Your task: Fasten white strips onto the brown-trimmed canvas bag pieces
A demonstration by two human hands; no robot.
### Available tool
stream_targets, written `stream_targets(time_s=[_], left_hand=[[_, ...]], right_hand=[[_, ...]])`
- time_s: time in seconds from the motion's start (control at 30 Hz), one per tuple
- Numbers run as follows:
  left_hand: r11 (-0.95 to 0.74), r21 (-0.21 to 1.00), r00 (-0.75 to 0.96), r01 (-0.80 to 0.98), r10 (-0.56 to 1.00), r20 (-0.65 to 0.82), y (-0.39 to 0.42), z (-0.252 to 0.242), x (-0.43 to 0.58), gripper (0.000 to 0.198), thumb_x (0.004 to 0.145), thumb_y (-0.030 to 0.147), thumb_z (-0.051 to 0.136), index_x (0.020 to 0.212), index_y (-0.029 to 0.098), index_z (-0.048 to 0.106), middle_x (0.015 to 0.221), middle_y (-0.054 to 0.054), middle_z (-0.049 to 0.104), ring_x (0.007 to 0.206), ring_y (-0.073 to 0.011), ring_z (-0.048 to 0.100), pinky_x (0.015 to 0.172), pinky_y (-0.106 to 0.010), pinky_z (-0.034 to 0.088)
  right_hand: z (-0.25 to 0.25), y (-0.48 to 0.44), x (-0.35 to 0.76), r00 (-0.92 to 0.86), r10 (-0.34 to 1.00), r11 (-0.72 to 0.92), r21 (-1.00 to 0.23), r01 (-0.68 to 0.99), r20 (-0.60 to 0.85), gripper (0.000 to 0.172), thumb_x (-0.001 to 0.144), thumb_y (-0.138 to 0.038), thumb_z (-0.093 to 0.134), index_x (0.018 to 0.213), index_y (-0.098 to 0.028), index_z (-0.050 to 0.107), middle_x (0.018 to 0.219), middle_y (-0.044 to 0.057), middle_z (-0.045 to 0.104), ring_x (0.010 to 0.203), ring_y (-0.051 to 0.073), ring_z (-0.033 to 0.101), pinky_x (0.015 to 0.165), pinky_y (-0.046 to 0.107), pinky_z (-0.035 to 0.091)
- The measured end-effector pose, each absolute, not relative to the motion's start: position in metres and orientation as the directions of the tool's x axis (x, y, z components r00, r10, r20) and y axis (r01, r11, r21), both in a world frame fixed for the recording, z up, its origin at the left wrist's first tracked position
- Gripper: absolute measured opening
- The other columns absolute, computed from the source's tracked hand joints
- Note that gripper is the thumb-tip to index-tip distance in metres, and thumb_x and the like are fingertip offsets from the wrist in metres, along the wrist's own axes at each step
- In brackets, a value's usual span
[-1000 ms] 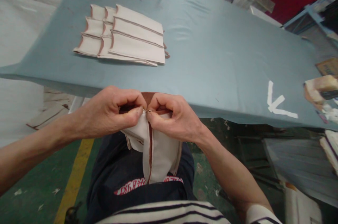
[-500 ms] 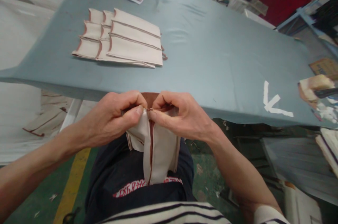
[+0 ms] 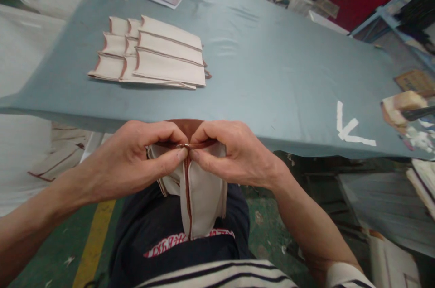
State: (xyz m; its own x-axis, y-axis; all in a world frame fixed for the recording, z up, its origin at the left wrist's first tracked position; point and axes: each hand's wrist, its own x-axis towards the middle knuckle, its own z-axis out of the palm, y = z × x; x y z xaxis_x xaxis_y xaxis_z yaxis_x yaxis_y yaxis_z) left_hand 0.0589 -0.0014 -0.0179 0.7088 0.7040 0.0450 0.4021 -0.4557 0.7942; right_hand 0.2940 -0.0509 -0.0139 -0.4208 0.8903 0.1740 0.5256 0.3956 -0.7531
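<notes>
My left hand (image 3: 136, 161) and my right hand (image 3: 231, 154) meet in front of my body, just below the near edge of the table. Both are closed in a pinch on the top of a cream fabric pouch (image 3: 202, 197) with a brown zipper running down its middle. The thumbs and forefingers press together at the small metal zipper pull (image 3: 186, 146) at the pouch's brown upper edge. The pouch hangs down over my lap.
A blue-grey cloth-covered table (image 3: 272, 75) spreads ahead. On its far left lies a fanned stack of several cream pouches (image 3: 152, 55) with brown trim. White tape marks (image 3: 350, 127) sit near the right front edge. More fabric pieces lie under the table at left (image 3: 57, 161).
The view has tilted slightly down. My hands stay pinched at the zipper pull and have drawn a little closer together over the pouch's top.
</notes>
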Motion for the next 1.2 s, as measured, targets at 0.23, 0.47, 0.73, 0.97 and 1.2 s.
stream_targets(time_s=[0.23,0.47,0.73,0.97,1.2], left_hand=[[-0.457,0.767,0.644,0.452,0.761,0.074,-0.017,-0.006,0.065,0.022,0.097,0.03,0.058,0.086,0.022,0.074,0.075,0.005,0.076,0.068,-0.0136,0.065,0.069,-0.024,0.048],[-0.529,0.763,0.661,0.371,0.727,0.183,-0.018,-0.012,0.066,0.022,0.095,0.027,0.058,0.086,0.022,0.078,0.069,0.007,0.073,0.06,-0.0113,0.063,0.061,-0.023,0.045],[-0.528,0.769,0.642,0.361,0.739,0.206,-0.021,-0.02,0.069,0.023,0.092,0.027,0.058,0.07,0.022,0.063,0.058,0.008,0.058,0.051,-0.0087,0.05,0.052,-0.021,0.037],[-0.438,0.785,0.628,0.437,0.774,0.082,-0.021,-0.025,0.065,0.027,0.091,0.035,0.055,0.068,0.022,0.059,0.057,0.006,0.055,0.051,-0.0102,0.045,0.05,-0.023,0.033],[-0.523,0.732,0.67,0.437,0.732,0.123,-0.016,-0.017,0.058,0.026,0.103,0.035,0.059,0.09,0.022,0.078,0.081,0.003,0.081,0.067,-0.0125,0.067,0.064,-0.022,0.046]], right_hand=[[-0.013,-0.056,0.292,-0.372,0.883,0.46,-0.677,0.574,0.285,0.011,0.099,-0.023,0.06,0.096,-0.021,0.071,0.088,0.001,0.08,0.074,0.013,0.066,0.073,0.027,0.046],[-0.018,-0.059,0.286,-0.356,0.827,0.56,-0.588,0.584,0.435,0.017,0.097,-0.023,0.057,0.09,-0.023,0.073,0.081,0.003,0.081,0.072,0.015,0.069,0.072,0.029,0.05],[-0.029,-0.064,0.274,-0.239,0.816,0.547,-0.566,0.617,0.527,0.015,0.091,-0.019,0.053,0.083,-0.024,0.064,0.074,0.001,0.076,0.064,0.014,0.064,0.067,0.028,0.049],[-0.032,-0.062,0.273,-0.268,0.886,0.462,-0.688,0.56,0.377,0.013,0.094,-0.025,0.053,0.086,-0.023,0.063,0.08,0.001,0.076,0.067,0.013,0.062,0.07,0.027,0.047],[-0.008,-0.052,0.284,-0.355,0.929,0.332,-0.655,0.679,0.104,0.011,0.085,-0.025,0.061,0.093,-0.022,0.069,0.083,0.0,0.075,0.071,0.015,0.058,0.069,0.029,0.038]])
